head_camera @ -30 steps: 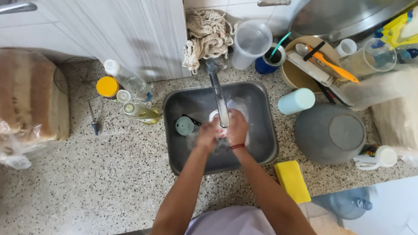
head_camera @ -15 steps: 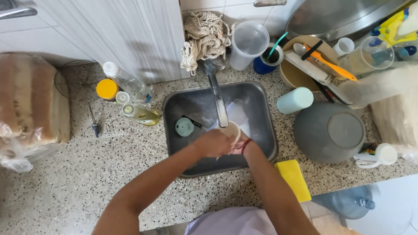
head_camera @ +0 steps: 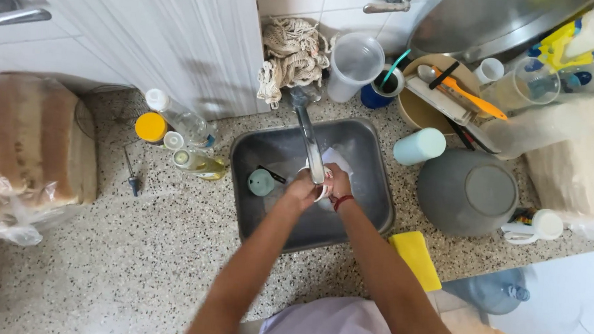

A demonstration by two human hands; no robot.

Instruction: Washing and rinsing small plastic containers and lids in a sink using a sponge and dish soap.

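While both hands meet under the tap point(head_camera: 309, 141) in the small steel sink point(head_camera: 376, 190), the washing looks to be in mid-course: a small white cup point(head_camera: 324, 188) sits between them, just below the spout, and it has not yet been set aside. The left hand point(head_camera: 301, 189) curls around the cup's near side, and the right hand point(head_camera: 337, 184), with a red band at its wrist, closes on the far side; whether water runs I cannot tell. A pale green round piece point(head_camera: 261, 181) lies in the sink, seemingly unwashed. The counter point(head_camera: 140, 247) is speckled stone, rough in look. A grey bowl point(head_camera: 466, 191) rests upside down, matt and smooth, beside a flat yellow sponge point(head_camera: 416, 259). A knotted string bag point(head_camera: 292, 53) hangs limp behind the tap.
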